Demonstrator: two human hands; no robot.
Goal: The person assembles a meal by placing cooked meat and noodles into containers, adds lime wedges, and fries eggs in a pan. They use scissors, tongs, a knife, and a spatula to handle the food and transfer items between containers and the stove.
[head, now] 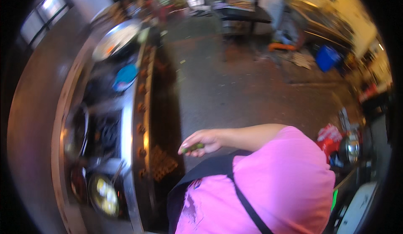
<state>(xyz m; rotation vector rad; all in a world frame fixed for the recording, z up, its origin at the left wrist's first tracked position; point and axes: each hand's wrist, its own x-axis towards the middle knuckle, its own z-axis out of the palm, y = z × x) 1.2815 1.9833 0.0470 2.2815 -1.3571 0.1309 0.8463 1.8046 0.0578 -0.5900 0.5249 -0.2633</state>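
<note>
My right hand is curled around a small green vegetable, possibly a chilli pepper; blur hides its exact kind. The hand is in front of my dark apron, a little away from the stove front. My left hand is out of view. On the stove to the left, a dark frying pan holds several pale yellow and white pieces of food that look like eggs. Beside it, another pan is partly cut off by shadow.
Farther along the stove are a round pan, a blue round item and a large metal bowl with pale contents. An egg-carton-like tray lies low beside the stove. A blue container and a dark table stand across the floor.
</note>
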